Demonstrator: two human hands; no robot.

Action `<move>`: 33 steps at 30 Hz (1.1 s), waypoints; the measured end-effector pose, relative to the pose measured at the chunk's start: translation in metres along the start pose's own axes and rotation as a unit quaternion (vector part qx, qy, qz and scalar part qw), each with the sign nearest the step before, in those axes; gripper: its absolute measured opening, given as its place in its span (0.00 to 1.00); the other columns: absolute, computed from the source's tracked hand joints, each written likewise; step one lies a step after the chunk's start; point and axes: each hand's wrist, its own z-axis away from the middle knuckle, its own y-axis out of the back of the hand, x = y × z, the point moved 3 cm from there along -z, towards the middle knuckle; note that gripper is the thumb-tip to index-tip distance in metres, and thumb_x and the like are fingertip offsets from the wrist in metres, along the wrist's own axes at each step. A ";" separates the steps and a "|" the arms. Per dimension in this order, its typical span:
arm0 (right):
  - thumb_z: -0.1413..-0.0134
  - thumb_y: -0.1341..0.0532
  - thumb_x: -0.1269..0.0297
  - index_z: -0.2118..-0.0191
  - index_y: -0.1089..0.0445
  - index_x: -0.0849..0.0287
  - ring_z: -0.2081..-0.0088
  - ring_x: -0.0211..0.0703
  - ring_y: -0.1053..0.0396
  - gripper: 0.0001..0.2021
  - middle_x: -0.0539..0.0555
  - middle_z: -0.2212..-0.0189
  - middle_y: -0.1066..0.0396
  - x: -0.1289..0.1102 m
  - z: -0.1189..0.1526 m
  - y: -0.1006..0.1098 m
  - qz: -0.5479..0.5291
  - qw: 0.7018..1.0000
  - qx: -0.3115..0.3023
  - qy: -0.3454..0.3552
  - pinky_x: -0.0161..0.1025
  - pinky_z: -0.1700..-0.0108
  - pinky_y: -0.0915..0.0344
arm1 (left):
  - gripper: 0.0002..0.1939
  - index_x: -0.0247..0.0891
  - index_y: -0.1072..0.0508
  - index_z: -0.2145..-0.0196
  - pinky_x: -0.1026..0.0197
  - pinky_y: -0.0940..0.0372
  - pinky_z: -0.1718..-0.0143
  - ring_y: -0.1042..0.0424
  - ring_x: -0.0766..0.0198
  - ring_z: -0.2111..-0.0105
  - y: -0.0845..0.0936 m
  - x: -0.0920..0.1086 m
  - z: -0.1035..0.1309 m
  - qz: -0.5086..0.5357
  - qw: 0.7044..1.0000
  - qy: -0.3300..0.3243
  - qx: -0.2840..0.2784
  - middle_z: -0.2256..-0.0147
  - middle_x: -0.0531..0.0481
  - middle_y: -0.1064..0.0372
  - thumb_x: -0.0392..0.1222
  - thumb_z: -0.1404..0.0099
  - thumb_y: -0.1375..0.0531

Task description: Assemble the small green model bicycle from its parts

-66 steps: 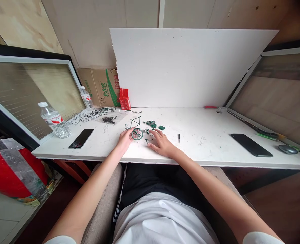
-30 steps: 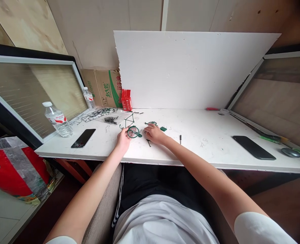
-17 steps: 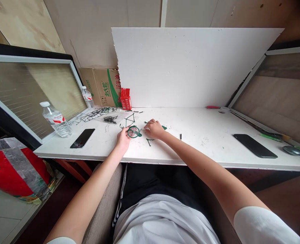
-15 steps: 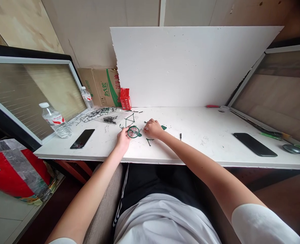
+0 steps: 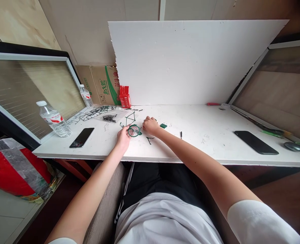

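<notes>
My left hand is closed on the edge of a small green spoked wheel, held just above the white table. To its right, my right hand rests low over the tabletop with curled fingers; its fingertips are hidden, so whether it grips a part cannot be seen. A thin green frame lies behind the wheel. In front of my right hand is a small green forked piece. A flat green piece sits to the right of that hand, and a short black stick lies farther right.
Black part sprues and a bag of dark parts lie at the back left. Two water bottles and a phone stand or lie left. Another phone and a mouse are right; a red box stands behind.
My right hand has shifted slightly back and left, with its fingers more tucked under. My left hand still holds the wheel in nearly the same place. The camera view has tilted a little.
</notes>
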 end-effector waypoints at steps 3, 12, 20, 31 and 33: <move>0.36 0.43 0.70 0.57 0.19 0.65 0.42 0.69 0.39 0.14 0.73 0.52 0.22 0.001 0.000 -0.001 -0.006 1.000 0.014 -0.014 0.59 0.44 0.39 | 0.08 0.33 0.20 0.59 0.61 0.29 0.53 0.21 0.63 0.59 -0.001 -0.002 0.000 -0.009 1.000 -0.006 0.001 0.57 0.43 0.19 0.35 0.37 0.36; 0.33 0.48 0.66 0.58 0.29 0.59 0.52 0.61 0.33 0.11 0.64 0.60 0.23 0.017 0.040 0.013 -0.126 0.982 0.101 -0.099 0.51 0.53 0.34 | 0.09 0.33 0.18 0.58 0.61 0.29 0.52 0.20 0.60 0.57 -0.002 -0.005 0.004 -0.044 0.998 -0.023 -0.028 0.55 0.42 0.18 0.37 0.36 0.33; 0.28 0.46 0.47 0.62 0.35 0.55 0.65 0.45 0.34 0.17 0.52 0.65 0.29 0.007 0.097 0.010 -0.440 0.882 0.155 -0.062 0.42 0.60 0.35 | 0.14 0.34 0.16 0.54 0.60 0.29 0.54 0.20 0.57 0.56 -0.005 -0.013 0.011 -0.114 0.988 -0.037 -0.101 0.53 0.39 0.18 0.42 0.37 0.30; 0.32 0.39 0.50 0.65 0.30 0.55 0.62 0.45 0.31 0.14 0.53 0.64 0.27 -0.010 0.112 0.003 -0.470 0.860 0.191 -0.051 0.42 0.60 0.35 | 0.25 0.33 0.18 0.50 0.56 0.29 0.54 0.20 0.55 0.56 -0.005 -0.019 0.012 -0.135 0.977 -0.006 -0.163 0.52 0.38 0.18 0.50 0.41 0.26; 0.33 0.39 0.51 0.64 0.29 0.55 0.61 0.46 0.30 0.13 0.53 0.64 0.26 -0.010 0.114 0.004 -0.455 0.864 0.208 -0.046 0.42 0.60 0.35 | 0.24 0.33 0.18 0.50 0.57 0.29 0.54 0.20 0.55 0.56 -0.006 -0.019 0.011 -0.134 0.977 -0.005 -0.163 0.53 0.39 0.18 0.49 0.41 0.26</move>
